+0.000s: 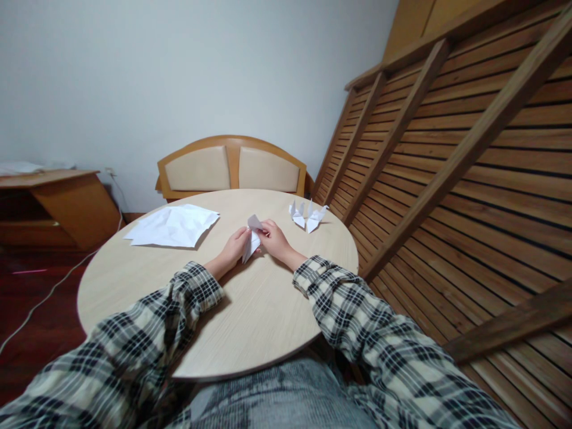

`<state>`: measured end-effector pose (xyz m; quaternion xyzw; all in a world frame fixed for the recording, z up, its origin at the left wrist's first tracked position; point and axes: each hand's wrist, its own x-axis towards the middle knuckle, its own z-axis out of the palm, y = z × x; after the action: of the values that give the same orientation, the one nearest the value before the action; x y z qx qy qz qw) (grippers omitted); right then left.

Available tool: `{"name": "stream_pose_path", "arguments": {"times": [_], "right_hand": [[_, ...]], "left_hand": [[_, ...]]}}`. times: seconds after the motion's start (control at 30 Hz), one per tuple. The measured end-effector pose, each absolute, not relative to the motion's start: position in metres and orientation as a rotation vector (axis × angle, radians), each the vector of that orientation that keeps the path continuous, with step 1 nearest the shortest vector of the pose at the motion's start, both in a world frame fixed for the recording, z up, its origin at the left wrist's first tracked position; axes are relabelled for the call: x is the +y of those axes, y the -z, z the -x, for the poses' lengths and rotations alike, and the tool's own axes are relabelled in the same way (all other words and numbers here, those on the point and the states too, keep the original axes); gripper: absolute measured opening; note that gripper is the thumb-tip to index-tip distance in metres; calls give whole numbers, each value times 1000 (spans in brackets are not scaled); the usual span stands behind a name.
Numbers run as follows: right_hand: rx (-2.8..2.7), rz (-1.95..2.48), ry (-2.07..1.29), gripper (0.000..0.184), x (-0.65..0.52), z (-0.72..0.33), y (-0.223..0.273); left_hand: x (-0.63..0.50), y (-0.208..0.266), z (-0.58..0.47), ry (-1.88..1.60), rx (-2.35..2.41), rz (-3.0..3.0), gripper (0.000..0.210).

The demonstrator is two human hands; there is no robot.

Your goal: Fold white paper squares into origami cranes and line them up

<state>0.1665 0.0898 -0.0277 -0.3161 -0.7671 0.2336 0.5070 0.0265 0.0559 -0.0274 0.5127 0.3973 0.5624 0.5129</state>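
Note:
A small piece of folded white paper is held between both hands just above the middle of the table. My left hand pinches its left side, fingers closed. On the other side, my right hand grips the upper right part with thumb and fingers, where a flap stands up. The fingertips behind the paper are mostly hidden. Right of my hands, two folded paper cranes stand side by side on the table. To the left lies a stack of creased white paper sheets.
The round pale wooden table has a straight cut edge near my lap. A slatted wooden panel leans along the right. Behind the table is a padded headboard. A wooden desk and a white cable are at the left.

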Motion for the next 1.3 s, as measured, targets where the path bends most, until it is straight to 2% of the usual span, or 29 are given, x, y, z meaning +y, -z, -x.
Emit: {"name": "stream_pose_path", "arguments": {"times": [0.1, 0.2, 0.6, 0.77, 0.83, 1.03, 1.3], "right_hand": [[-1891, 740, -571, 36, 86, -167, 26], [-1924, 755, -578, 41, 82, -168, 25], [-2005, 729, -507, 40, 85, -165, 28], [-2039, 737, -518, 39, 84, -166, 29], [-2047, 746, -541, 38, 83, -166, 29], [-2038, 797, -554, 35, 87, -166, 30], [-1865, 846, -616, 23, 87, -168, 20]], "left_hand": [[56, 26, -25, -1368, 994, -1228, 17], [54, 23, -24, -1386, 995, -1238, 15], [53, 17, -25, -1376, 937, -964, 7], [54, 8, -25, -1297, 1004, -839, 38], [52, 6, -25, -1256, 991, -861, 43], [51, 12, -25, -1294, 883, -1025, 16], [48, 17, -23, -1229, 933, -1257, 25]]}}
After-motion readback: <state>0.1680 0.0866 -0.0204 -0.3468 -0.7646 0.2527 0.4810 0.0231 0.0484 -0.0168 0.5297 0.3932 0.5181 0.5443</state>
